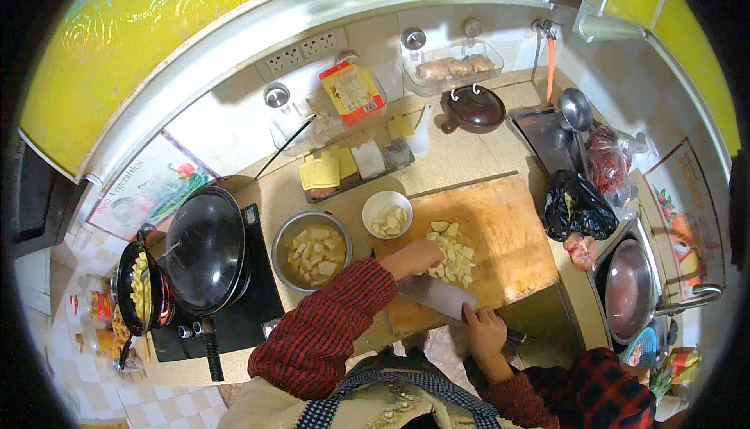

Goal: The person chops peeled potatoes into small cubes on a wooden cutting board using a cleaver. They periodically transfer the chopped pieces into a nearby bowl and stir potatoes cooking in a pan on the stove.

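My left hand (415, 258) rests at the left edge of a heap of pale chopped pieces, perhaps garlic (454, 256), on a wooden cutting board (504, 224); its fingertips touch the heap, and whether they grip a piece is unclear. My right hand (485, 329) is closed on a cleaver (439, 297), near where blade and handle meet. The blade lies tilted over the board's near part, just below the heap. A white bowl (387, 214) with similar pale pieces stands at the board's upper left corner. Left of it, a metal bowl (312, 251) holds cut pale chunks in liquid.
A lidded wok (205, 247) stands on a black cooktop (258, 312), beside a pan of yellow pieces (140, 294). Seasoning boxes (357, 165) and a brown lidded pot (476, 109) line the back. At right are a black plastic bag (577, 203), raw meat (581, 251) and a sink basin (628, 294).
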